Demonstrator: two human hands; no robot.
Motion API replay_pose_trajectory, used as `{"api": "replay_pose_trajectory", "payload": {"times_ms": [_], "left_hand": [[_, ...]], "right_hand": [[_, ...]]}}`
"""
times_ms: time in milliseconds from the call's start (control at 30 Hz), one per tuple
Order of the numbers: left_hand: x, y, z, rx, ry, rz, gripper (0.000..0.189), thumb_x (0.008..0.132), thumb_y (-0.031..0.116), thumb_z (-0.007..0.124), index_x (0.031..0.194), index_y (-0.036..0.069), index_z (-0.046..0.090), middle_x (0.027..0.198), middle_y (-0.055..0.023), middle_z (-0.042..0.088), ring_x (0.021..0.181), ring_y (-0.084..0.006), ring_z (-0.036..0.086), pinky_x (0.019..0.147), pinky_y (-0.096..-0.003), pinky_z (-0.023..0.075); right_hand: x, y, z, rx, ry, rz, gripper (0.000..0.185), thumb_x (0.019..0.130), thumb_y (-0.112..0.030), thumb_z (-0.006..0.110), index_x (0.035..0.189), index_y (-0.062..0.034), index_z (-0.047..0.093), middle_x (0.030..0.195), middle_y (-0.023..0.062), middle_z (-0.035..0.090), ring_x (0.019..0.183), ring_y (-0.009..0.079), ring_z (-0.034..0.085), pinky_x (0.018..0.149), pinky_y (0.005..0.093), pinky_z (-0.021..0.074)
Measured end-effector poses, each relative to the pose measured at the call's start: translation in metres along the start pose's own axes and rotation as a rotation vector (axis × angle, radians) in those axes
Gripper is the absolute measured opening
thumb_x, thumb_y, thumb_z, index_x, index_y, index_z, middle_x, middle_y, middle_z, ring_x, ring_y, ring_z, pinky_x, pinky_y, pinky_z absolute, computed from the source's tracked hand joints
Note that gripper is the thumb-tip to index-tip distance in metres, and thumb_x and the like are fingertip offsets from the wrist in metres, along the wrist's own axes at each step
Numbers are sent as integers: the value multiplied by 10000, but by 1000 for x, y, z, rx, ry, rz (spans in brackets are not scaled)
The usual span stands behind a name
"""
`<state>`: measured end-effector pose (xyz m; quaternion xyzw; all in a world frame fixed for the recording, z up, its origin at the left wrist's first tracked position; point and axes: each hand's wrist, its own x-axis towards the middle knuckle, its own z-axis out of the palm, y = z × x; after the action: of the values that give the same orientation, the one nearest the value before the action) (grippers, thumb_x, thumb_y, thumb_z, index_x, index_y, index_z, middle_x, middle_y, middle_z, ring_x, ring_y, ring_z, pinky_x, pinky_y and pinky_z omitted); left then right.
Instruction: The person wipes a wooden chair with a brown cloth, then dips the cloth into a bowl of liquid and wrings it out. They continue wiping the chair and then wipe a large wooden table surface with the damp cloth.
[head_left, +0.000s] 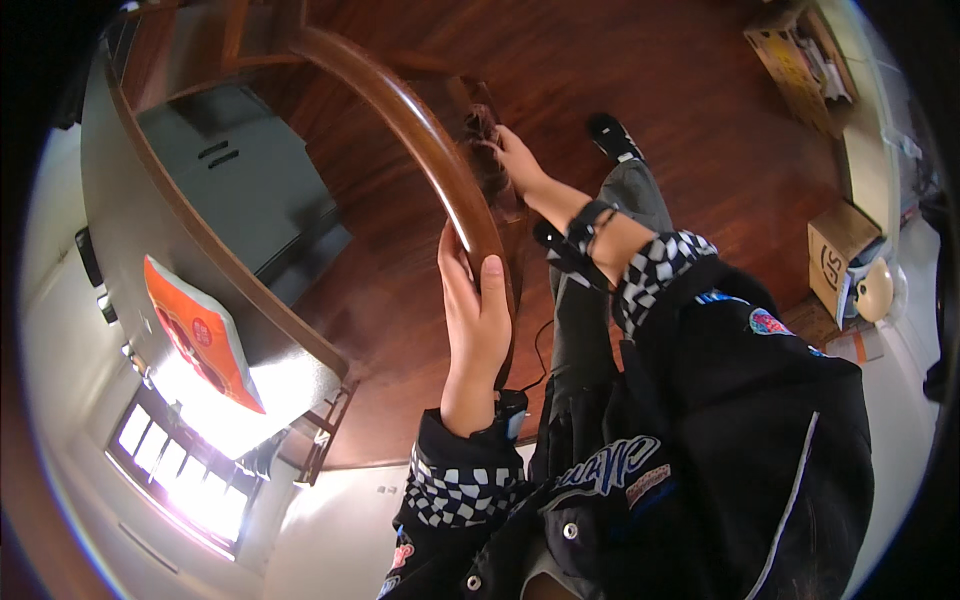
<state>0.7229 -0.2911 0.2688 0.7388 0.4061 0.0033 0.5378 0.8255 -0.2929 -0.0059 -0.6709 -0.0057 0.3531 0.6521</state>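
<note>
My left hand is wrapped around the near end of a curved, polished wooden rail, apparently part of a chair. The thumb lies on its right side and the fingers on its left. Beyond it, my right hand grips a crumpled dark brown cloth. The cloth is against a lower wooden part of the same furniture, to the right of the rail. Blur and shade hide where exactly the cloth touches the wood. A black band circles my right wrist.
At left, a wood-edged table carries an orange and white packet. Past its edge is a grey cabinet with two black handles. Cardboard boxes stand along the right wall. A dark cable hangs near my legs, above reddish wooden flooring.
</note>
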Motion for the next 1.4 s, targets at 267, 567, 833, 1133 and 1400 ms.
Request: {"api": "replay_pose_trajectory", "payload": {"times_ms": [267,567,833,1133,1400], "left_hand": [[-1,-12,5,15,52,94,470,1019,245,408,1398,-31,386,1275,-208,536,1118,-287,549,959,-360,420],[-2,-11,11,195,130,104,438,1008,205,392,1354,-63,411,1174,-240,609,1054,-322,608,919,-367,455],[-2,-1,10,234,120,55,432,1003,191,421,1343,-74,407,1083,-227,649,969,-305,660,837,-367,501],[-12,-15,7,97,167,-30,450,1011,268,432,1336,-43,442,1108,-220,624,1010,-319,622,905,-381,466],[-80,-40,-5,433,44,-12,618,911,207,628,1390,-41,326,1236,-296,543,1112,-428,581,926,-445,472]], "right_hand": [[-131,-134,-19,206,-111,-283,376,860,-83,552,1221,11,503,1154,168,506,1121,326,475,994,369,364],[15,-23,2,-224,-53,25,350,894,-235,538,1156,-13,599,1148,229,601,1103,432,520,957,453,423],[-46,33,-13,-148,-50,117,268,932,-231,554,1080,-8,542,1024,219,619,965,350,582,827,423,463],[-215,-88,-68,323,-416,90,377,940,-117,554,1283,10,464,1217,149,520,1123,265,512,985,358,398],[-220,1,-15,-249,24,-215,457,801,-83,550,1244,12,492,1257,213,488,1174,406,427,1026,436,364]]}}
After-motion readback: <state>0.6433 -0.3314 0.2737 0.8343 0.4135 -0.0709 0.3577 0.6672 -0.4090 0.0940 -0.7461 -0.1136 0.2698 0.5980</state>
